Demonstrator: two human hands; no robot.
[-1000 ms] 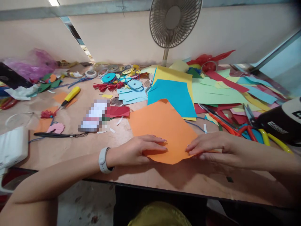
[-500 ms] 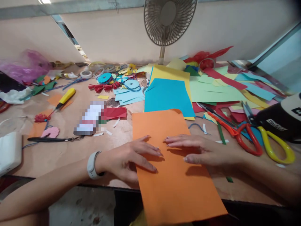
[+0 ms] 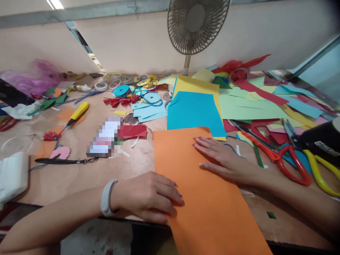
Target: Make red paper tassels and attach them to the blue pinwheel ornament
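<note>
A long orange paper sheet [image 3: 202,198] lies in front of me, its near end reaching past the table edge. My left hand [image 3: 150,194], with a pale band on the wrist, rests over the sheet's left edge. Its fingers are slightly bent, with their tips on the paper; nothing shows clasped in them. Farther up, my right hand [image 3: 220,157] lies palm down with fingers stretched out and thumb apart, near the sheet's right edge. Just beyond are a blue sheet [image 3: 193,109] and a yellow sheet [image 3: 204,84].
To the right lie red-handled scissors [image 3: 294,166], yellow-handled scissors [image 3: 318,173], a cutter [image 3: 261,143] and a dark mug [image 3: 322,140]. Leftward are a phone [image 3: 105,136], a yellow-handled tool [image 3: 78,113] and a white box [image 3: 13,177]. A fan [image 3: 198,26] stands behind paper scraps.
My right hand has moved farther up the sheet and settled flat. My left hand has come nearer to me along the left edge, its fingers more bent. The view has shifted slightly.
</note>
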